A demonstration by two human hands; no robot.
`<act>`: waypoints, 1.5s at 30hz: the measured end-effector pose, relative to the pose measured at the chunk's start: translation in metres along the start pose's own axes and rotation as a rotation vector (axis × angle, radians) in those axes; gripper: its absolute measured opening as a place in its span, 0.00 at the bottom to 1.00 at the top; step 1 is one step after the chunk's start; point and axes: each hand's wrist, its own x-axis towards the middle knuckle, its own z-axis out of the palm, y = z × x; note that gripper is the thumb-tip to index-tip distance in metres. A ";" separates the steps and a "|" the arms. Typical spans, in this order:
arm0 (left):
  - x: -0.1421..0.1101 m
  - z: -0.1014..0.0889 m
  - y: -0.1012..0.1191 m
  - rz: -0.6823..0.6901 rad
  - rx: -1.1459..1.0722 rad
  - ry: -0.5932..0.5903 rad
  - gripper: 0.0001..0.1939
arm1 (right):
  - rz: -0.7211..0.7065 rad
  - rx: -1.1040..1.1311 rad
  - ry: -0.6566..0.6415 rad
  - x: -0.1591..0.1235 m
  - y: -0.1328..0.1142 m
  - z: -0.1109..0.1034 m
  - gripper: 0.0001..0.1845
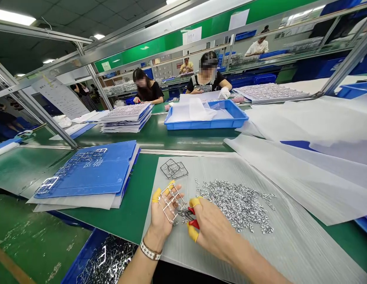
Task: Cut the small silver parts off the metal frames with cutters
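My left hand (164, 207) holds a shiny metal frame (171, 202) with small twisted pieces on it, palm turned up. Yellow covers sit on the thumb and a finger. Closed round red-handled cutting pliers (192, 217), my right hand (211, 225) brings their jaws against the frame's right side. Yellow covers are on its thumb and finger too. Beside my right hand spreads a heap of small silver twisted pieces (233, 201) on a pale foam sheet (278, 244). Darker frames (174, 169) lie on the sheet beyond my left hand.
To the left, a blue folder stack (112, 165) carries more frames. A blue bin (91, 256) of metal scraps stands below the table edge. Past the bench are a blue tray (201, 124), stacked sheets (127, 116) and people at work. Foam sheets (289, 173) cover the right.
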 end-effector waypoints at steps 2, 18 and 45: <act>0.000 -0.002 -0.003 -0.001 0.001 0.004 0.24 | -0.056 -0.019 -0.006 0.002 0.000 -0.007 0.06; 0.003 -0.009 -0.025 0.002 0.087 0.008 0.27 | -0.003 -0.302 -0.169 0.029 -0.008 -0.005 0.09; 0.006 -0.011 -0.032 0.107 0.250 0.050 0.27 | 0.062 -0.243 -0.240 0.033 -0.013 -0.016 0.11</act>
